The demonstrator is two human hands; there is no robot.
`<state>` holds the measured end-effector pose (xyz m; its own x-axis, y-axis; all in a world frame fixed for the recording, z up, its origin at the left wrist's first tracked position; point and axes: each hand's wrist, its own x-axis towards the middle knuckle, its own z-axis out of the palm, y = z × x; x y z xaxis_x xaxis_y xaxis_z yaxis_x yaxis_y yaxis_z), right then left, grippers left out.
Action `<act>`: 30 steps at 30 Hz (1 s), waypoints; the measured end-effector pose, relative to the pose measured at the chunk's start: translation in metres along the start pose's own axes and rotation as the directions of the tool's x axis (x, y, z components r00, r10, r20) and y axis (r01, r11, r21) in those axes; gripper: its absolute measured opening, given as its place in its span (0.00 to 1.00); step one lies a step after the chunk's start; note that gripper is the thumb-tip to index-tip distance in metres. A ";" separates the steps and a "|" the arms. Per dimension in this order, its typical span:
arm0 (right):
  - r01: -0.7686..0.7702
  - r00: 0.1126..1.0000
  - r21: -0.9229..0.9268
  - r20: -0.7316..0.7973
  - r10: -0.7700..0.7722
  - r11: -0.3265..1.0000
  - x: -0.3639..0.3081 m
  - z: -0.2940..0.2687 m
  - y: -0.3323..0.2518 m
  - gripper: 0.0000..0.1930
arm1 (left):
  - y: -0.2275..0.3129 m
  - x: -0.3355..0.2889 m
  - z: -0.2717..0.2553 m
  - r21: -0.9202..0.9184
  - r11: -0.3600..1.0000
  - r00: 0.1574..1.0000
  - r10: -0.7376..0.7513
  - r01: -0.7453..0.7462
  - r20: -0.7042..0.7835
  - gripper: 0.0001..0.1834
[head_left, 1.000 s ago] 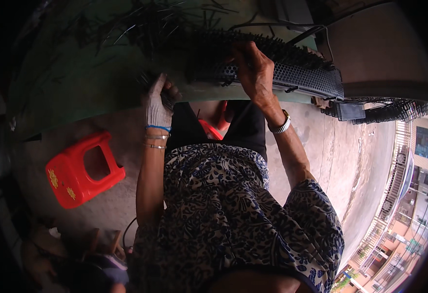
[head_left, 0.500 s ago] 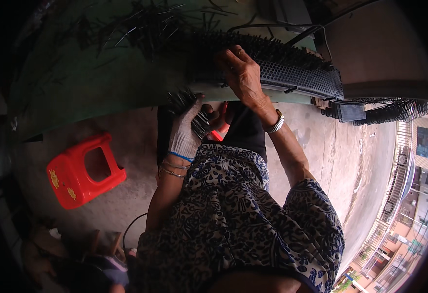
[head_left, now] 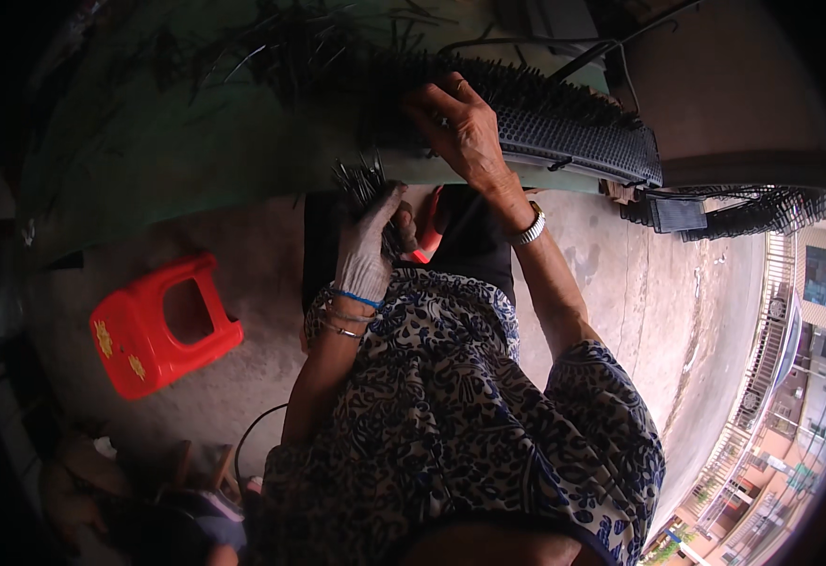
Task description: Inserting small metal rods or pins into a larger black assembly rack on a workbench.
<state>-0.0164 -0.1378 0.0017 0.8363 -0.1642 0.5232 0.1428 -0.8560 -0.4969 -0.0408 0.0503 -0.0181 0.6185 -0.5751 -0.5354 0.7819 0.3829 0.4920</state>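
My left hand (head_left: 368, 243), in a pale knit glove with a blue cuff edge, is closed around a bundle of thin dark rods (head_left: 361, 177). Their tips fan out above the thumb, near the table's front edge. Bare and wearing a ring, my right hand (head_left: 470, 137) bends over the left part of a long black perforated rack (head_left: 583, 146). Its thumb and fingers are pinched together low over the rack; whatever they hold is lost in shadow. Many short dark rods (head_left: 545, 92) stand upright in rows along the rack.
A loose pile of dark rods (head_left: 290, 52) lies on the green tabletop (head_left: 196, 156) at the far left. On the floor to the left is a red plastic stool (head_left: 154, 330). Stacked black racks (head_left: 762, 209) sit beyond the table at the right.
My right hand has shifted slightly left and away from me, over the rack. The left hand has turned a little and moved slightly right, still gripping the bundle.
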 end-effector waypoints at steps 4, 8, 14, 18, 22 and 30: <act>0.078 0.997 -0.032 -0.006 -0.078 0.996 0.002 0.002 0.005 0.08 | 0.000 0.000 0.000 -0.022 0.999 0.999 0.028 -0.029 -0.015 0.05; 0.078 0.995 -0.030 -0.055 -0.080 0.997 0.001 0.007 0.005 0.11 | -0.001 -0.004 0.002 -0.083 0.997 1.000 0.003 -0.004 -0.016 0.06; 0.132 0.978 -0.109 -0.145 -0.147 0.985 -0.004 0.016 0.010 0.10 | 0.001 -0.007 0.004 0.052 0.999 0.998 -0.001 0.004 -0.069 0.08; 0.055 0.988 -0.128 -0.136 -0.072 0.990 -0.004 0.021 0.008 0.10 | -0.006 -0.003 -0.006 0.052 0.998 1.000 0.027 -0.027 0.006 0.10; 0.058 0.985 -0.175 -0.150 -0.085 0.983 -0.002 0.018 0.004 0.11 | -0.010 0.001 -0.015 0.140 0.986 0.993 0.078 -0.091 0.094 0.12; 0.104 0.984 -0.186 -0.126 -0.129 0.977 -0.005 0.016 0.007 0.13 | -0.016 -0.001 -0.013 0.165 0.977 0.989 0.125 -0.137 0.084 0.14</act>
<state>-0.0109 -0.1352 -0.0160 0.7377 -0.1132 0.6656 0.1277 -0.9447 -0.3022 -0.0532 0.0543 -0.0346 0.7026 -0.5815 -0.4102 0.6658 0.3338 0.6673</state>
